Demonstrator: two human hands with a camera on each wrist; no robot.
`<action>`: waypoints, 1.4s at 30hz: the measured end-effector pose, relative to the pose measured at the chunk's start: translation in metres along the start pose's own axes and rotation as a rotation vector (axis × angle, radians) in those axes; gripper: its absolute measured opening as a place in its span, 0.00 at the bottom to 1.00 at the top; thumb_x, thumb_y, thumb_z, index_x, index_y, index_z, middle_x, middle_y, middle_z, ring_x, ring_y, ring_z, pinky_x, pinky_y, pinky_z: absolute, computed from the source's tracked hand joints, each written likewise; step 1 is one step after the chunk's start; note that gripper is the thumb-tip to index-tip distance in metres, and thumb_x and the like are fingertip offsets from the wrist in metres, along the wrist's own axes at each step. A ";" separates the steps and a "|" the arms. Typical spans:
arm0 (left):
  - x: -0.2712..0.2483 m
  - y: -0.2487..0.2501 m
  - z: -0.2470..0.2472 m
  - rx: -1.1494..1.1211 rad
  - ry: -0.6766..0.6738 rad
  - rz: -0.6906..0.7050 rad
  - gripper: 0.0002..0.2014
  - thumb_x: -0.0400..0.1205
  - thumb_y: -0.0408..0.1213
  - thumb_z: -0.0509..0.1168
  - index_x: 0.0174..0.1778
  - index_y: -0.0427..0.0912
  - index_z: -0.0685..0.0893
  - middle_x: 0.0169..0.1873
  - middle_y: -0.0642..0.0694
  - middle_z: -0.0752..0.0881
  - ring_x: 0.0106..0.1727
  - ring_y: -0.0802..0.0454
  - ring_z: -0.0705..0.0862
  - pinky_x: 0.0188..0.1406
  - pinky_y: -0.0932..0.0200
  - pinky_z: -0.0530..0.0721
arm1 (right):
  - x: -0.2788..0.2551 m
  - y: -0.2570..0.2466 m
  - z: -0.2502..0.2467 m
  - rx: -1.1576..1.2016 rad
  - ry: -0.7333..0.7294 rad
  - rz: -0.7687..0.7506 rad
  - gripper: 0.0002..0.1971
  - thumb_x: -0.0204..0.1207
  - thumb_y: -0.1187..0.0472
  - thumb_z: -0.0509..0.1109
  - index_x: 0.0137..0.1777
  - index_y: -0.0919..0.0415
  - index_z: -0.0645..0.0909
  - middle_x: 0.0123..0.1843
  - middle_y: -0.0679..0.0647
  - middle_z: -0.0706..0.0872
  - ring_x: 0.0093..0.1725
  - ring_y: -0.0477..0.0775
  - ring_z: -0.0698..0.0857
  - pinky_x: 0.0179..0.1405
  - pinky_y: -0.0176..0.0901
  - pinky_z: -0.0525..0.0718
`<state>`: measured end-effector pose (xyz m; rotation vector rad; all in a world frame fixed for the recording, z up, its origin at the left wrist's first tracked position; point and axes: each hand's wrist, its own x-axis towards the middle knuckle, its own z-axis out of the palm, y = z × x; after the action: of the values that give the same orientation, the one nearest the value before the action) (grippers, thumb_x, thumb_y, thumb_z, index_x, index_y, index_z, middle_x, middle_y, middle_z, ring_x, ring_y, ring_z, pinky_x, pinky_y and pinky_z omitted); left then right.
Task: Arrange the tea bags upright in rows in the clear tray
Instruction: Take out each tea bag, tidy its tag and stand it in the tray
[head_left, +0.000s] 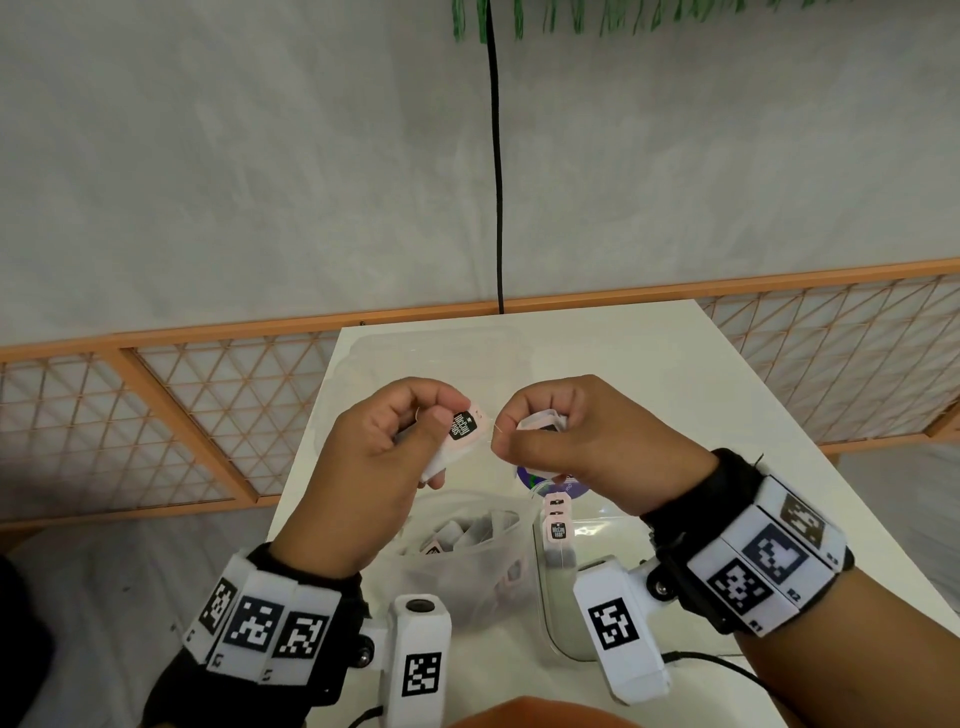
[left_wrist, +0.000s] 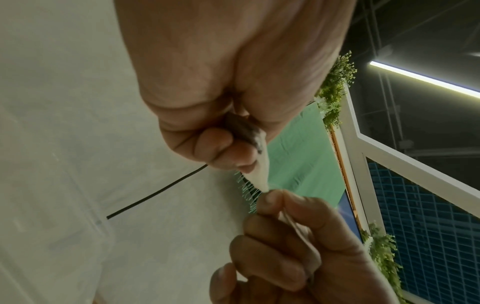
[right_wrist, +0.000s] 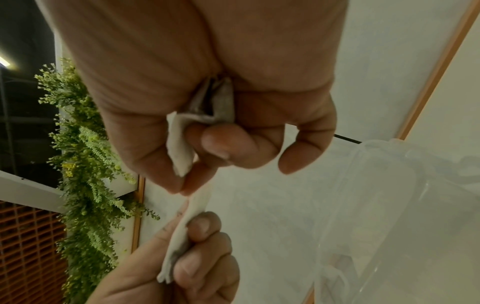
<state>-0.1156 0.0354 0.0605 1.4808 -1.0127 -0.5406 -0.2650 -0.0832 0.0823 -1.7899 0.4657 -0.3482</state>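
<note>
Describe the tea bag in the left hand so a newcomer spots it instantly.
On the white table, above the plastic bag of loose tea bags, two hands meet. The left hand pinches one tea bag; unlike the others, its black tag faces the camera.

– Left hand (head_left: 387, 441)?
– Raised, fingers curled, thumb and forefinger pinching a tea bag (head_left: 457, 436) at its upper end; wrist banded.

– Right hand (head_left: 566, 441)?
– Level with the left, nearly touching it; fingers (right_wrist: 221, 144) folded over several tea bags (right_wrist: 182, 142), thumb and forefinger tips pressed together.
</note>
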 end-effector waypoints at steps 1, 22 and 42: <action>-0.001 0.000 0.000 0.007 -0.002 0.000 0.08 0.83 0.34 0.65 0.45 0.49 0.88 0.36 0.49 0.88 0.25 0.55 0.78 0.29 0.65 0.78 | 0.000 0.000 0.000 -0.007 0.006 -0.003 0.06 0.74 0.63 0.74 0.36 0.56 0.85 0.28 0.46 0.81 0.27 0.45 0.74 0.30 0.36 0.75; -0.005 0.006 0.000 0.423 0.006 0.182 0.08 0.78 0.47 0.62 0.46 0.58 0.86 0.44 0.69 0.86 0.41 0.71 0.83 0.41 0.79 0.75 | 0.012 0.003 0.001 0.414 0.039 0.225 0.07 0.76 0.66 0.70 0.37 0.66 0.83 0.24 0.51 0.78 0.21 0.49 0.68 0.30 0.42 0.65; 0.000 0.001 -0.009 0.081 -0.325 0.069 0.15 0.77 0.52 0.57 0.41 0.46 0.82 0.30 0.39 0.73 0.29 0.55 0.66 0.32 0.62 0.67 | 0.015 0.005 -0.004 0.373 -0.050 0.185 0.08 0.71 0.72 0.73 0.34 0.60 0.82 0.27 0.52 0.83 0.23 0.48 0.79 0.21 0.33 0.71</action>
<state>-0.1086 0.0405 0.0630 1.4512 -1.3476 -0.7121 -0.2546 -0.0944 0.0787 -1.3789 0.4917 -0.2417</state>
